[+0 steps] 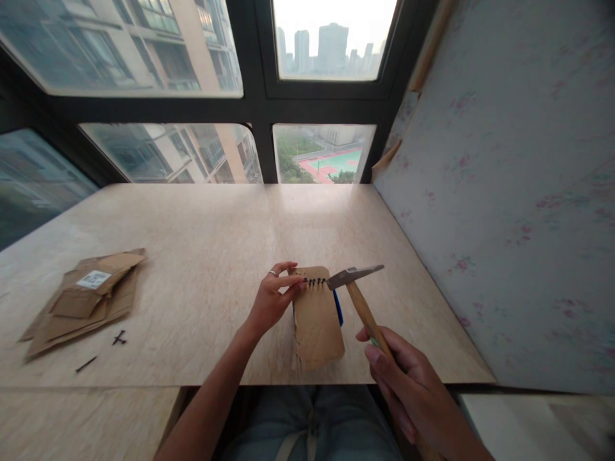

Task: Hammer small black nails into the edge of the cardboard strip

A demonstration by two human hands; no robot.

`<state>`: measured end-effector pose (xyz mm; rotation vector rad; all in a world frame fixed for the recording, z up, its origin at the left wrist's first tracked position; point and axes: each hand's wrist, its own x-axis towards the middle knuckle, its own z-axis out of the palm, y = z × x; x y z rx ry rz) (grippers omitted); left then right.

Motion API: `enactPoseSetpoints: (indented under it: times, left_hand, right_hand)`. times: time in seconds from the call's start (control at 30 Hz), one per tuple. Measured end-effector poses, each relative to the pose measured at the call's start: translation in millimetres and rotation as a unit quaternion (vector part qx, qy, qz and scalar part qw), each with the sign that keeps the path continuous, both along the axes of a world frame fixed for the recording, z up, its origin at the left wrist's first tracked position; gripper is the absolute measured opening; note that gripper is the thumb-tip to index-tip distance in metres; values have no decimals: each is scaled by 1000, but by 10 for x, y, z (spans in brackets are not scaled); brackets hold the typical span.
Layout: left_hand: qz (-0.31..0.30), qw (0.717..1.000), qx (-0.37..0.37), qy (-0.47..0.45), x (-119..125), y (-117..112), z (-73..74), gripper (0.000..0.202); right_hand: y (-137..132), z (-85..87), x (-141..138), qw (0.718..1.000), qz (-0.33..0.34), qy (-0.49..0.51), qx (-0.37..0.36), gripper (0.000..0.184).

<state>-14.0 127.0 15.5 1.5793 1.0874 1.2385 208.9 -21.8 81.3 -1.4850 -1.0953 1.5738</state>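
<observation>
A tan wooden block (319,330) lies on the light stone-patterned counter near its front edge. Several dark screws or nails (318,282) stand in a row across the block's far end. My left hand (278,291), with a ring on one finger, pinches the leftmost of these at the block's left side. My right hand (403,371) is wrapped round the wooden handle of a hammer (368,314). The hammer's metal head hangs at the right end of the row; whether it touches is unclear. Something blue (339,308) shows along the block's right side.
Folded brown cardboard (91,298) with a white label lies at the left of the counter (202,230). In front of it are several loose dark screws or nails (119,337). Dark-framed windows (264,102) stand behind, and a flowered wall (504,192) borders the right.
</observation>
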Motion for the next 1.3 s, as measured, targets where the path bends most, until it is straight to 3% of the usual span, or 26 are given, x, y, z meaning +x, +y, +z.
enactPoseSetpoints:
  times: [0.37,0.67,0.8,0.9,1.13,1.3]
  left_hand:
    - [-6,999,34,23,-18,-24,-28,7]
    - [-7,994,75,75,-31,-35,-64,13]
    - [1,994,76,84,-32,-32,-82,14]
    - [4,993,73,92,-27,-30,-91,13]
    - [1,995,68,73,-16,-32,-104,11]
    - [11,988,113,103,-32,-18,-159,12]
  right_hand:
    - [293,175,-104,995,80,-47,33,50]
    - [302,217,-119,989,81,-92,88,47]
    - [374,207,-161,969,94,-181,141,33]
    - [451,184,-186,953,127,-237,140,25]
    - [457,279,-116,970,110,-174,130,28]
    - [441,242,-94,981,100,-136,99,37]
